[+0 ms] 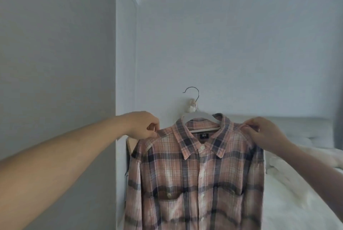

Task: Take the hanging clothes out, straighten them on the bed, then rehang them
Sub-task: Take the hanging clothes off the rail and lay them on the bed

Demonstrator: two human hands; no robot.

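A pink and navy plaid shirt point(196, 177) hangs buttoned on a white hanger point(199, 117) with a metal hook, held up in the air in front of me. My left hand point(143, 126) pinches the shirt's left shoulder. At the other shoulder, my right hand point(263, 133) grips the fabric. The hanger's hook stands free, caught on nothing. The shirt's lower part runs out of the frame at the bottom.
A bed point(300, 189) with white bedding and a pale headboard lies behind the shirt on the right. A white wall point(241, 44) rises behind. A grey panel point(55, 63) and a white frame edge point(126, 63) stand on the left.
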